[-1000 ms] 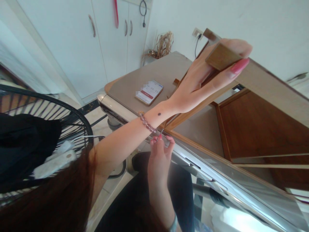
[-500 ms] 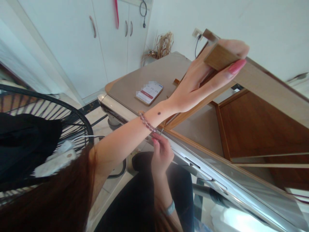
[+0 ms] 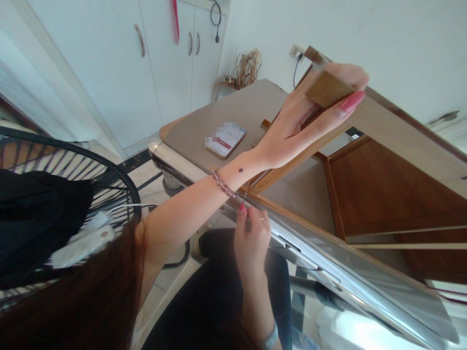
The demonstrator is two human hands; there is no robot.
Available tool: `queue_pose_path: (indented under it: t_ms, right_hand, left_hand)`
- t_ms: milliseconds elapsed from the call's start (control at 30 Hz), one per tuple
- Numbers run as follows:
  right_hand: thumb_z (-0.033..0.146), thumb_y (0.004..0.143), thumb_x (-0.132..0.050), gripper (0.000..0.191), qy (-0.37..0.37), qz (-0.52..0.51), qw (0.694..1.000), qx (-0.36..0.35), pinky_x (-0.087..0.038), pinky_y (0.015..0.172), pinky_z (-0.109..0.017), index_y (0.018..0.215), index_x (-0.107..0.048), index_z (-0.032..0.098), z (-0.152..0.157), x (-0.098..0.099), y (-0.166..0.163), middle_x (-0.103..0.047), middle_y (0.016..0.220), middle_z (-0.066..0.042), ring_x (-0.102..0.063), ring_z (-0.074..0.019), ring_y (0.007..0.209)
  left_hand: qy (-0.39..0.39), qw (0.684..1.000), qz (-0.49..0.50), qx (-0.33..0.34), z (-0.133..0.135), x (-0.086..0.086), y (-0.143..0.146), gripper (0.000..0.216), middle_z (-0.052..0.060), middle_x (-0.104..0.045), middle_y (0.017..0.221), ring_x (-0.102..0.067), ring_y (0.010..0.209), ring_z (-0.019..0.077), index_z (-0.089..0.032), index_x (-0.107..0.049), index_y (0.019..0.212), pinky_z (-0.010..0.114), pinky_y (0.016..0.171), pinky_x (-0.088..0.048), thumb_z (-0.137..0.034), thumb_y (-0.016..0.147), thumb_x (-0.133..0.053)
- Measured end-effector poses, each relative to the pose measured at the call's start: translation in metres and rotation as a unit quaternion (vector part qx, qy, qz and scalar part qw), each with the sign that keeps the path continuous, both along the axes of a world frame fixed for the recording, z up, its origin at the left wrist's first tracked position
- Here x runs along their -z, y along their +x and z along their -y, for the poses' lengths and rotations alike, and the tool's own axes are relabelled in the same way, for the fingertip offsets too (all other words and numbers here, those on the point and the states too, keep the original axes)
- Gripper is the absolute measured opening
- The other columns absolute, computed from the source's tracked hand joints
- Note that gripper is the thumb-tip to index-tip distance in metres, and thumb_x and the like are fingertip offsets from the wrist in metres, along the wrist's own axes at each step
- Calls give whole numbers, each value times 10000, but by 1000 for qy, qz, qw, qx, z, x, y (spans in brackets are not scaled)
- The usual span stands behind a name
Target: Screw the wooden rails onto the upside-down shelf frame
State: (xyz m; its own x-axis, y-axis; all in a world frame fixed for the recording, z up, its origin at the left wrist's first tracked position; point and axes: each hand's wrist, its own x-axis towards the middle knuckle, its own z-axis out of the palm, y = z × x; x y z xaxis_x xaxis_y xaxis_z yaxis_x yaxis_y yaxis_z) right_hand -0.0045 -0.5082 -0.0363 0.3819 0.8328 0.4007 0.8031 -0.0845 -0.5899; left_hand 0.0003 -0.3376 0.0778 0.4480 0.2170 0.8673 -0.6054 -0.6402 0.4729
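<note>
My left hand (image 3: 302,121) reaches up and grips the end of a light wooden panel (image 3: 401,131), thumb on one face and fingers on the other. The panel belongs to a brown wooden furniture piece (image 3: 383,194) lying on the table (image 3: 204,131). A bead bracelet sits on that wrist. Lower down, my right hand (image 3: 251,238) is closed in a pinch on a thin metal piece (image 3: 245,198) at the wooden piece's lower corner, by the table's edge. What the metal piece is cannot be made out.
A phone (image 3: 225,139) with a lit screen lies on the table. A black wire fan guard (image 3: 109,170) with dark cloth stands to the left. White cupboards (image 3: 109,63), a dried plant (image 3: 242,70) and a wall socket (image 3: 297,50) are behind.
My right hand has shifted a little right along the table edge and turned at the wrist, still pinching. My left hand keeps its grip on the panel, nearly still.
</note>
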Motion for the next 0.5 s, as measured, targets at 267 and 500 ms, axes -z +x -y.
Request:
queue_pose_path:
  t_ms: [267,500]
  right_hand:
    - [512,948,-405,447,-3,-538,835,-111,-353,628,-238,646,-489,194,-6,15,-14,-466,628,34,-414,-100,603]
    - [448,995,-310,415,-30,-206,978,14,-321,665,-272,768,-551,196,-4,18,-21,-569,721,-9,-492,-145,699]
  left_hand:
    - [-7,973,111,-204,8,-11,-7,194,37,-588,1109,-556,1198,156,-270,-563,973,242,1143,-427,-248,913,-381]
    - [44,950,100,-293,14,-13,-14,360,27,-597,1043,-597,1150,71,-146,-592,1092,241,1079,-406,-275,951,-287]
